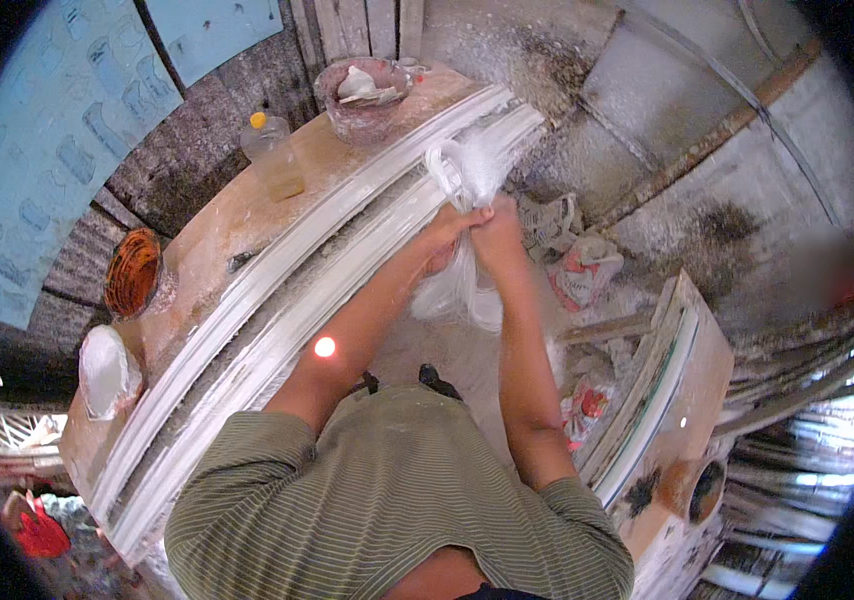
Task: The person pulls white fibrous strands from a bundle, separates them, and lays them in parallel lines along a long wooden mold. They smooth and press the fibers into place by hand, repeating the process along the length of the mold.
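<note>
White fibres (469, 172): a loose bundle, seen over the upper-right end of the near moulding (247, 380); some strands hang on the person's side of it.
Left hand (447, 230): closed around the bundle, on the person's side of the near moulding.
Right hand (496, 225): also gripping the strands, beside the left; blur hides its exact finger position.
Reason of grip: probably the hands are close together so that thin strands do not scatter.
Far moulding (277, 252): beyond the near moulding, running along it with a dark gap between.
Tabletop (217, 232): carries both strips; the vessels stand beyond them, perhaps to leave their length free.
Bowl (359, 124): beyond the near moulding's upper-right end, with white lumps (358, 84) inside.
Bottle (277, 165): clear, yellow-capped, beyond its upper half; some yellowish content at the bottom.
Orange basin (134, 272): beyond its lower half; content unclear.
White tub (109, 374): beyond its lower-left end, seemingly full of white material.
</note>
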The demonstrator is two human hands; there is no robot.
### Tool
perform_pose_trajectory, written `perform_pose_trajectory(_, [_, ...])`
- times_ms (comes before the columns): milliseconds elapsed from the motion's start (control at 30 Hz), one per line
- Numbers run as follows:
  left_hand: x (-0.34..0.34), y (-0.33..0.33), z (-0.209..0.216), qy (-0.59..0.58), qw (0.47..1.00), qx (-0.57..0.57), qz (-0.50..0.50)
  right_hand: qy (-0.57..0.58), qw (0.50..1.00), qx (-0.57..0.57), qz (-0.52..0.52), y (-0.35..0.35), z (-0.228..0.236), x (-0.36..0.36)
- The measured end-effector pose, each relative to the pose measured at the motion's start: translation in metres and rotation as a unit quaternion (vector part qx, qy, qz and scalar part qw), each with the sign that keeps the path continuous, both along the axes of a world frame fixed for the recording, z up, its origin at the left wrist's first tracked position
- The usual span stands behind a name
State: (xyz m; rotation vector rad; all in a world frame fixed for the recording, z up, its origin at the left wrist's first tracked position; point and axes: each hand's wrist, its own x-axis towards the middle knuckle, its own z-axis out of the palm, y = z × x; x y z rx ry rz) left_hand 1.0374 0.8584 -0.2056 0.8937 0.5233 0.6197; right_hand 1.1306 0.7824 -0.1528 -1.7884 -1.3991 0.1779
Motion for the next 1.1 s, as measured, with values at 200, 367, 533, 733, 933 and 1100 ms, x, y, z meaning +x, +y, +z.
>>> perform_pose_trajectory(200, [-0.004, 0.015, -0.006, -0.010, 0.986, -0.137, 0.096, 0.000, 0.985, -0.134, 0.107, 0.029, -0.021, -0.015])
perform_pose_trajectory(367, [-0.031, 0.026, -0.041, -0.132, 0.945, -0.201, 0.221, 0.015, 0.970, -0.078, 0.228, 0.027, -0.017, -0.029])
perform_pose_trajectory(533, [-0.080, 0.005, -0.034, -0.208, 0.910, -0.239, 0.269, 0.054, 0.925, -0.115, 0.357, 0.025, 0.003, -0.019])
perform_pose_trajectory(733, [-0.142, -0.040, 0.007, -0.244, 0.872, -0.190, 0.380, 0.257, 0.875, -0.153, 0.382, 0.052, -0.007, -0.026])
perform_pose_trajectory(933, [-0.216, -0.090, 0.036, -0.196, 0.854, -0.117, 0.467, 0.257, 0.882, -0.184, 0.351, 0.095, -0.037, -0.060])
perform_pose_trajectory(1100, [-0.282, -0.152, 0.047, -0.167, 0.796, -0.081, 0.576, 0.182, 0.864, -0.223, 0.413, 0.151, -0.078, -0.169])
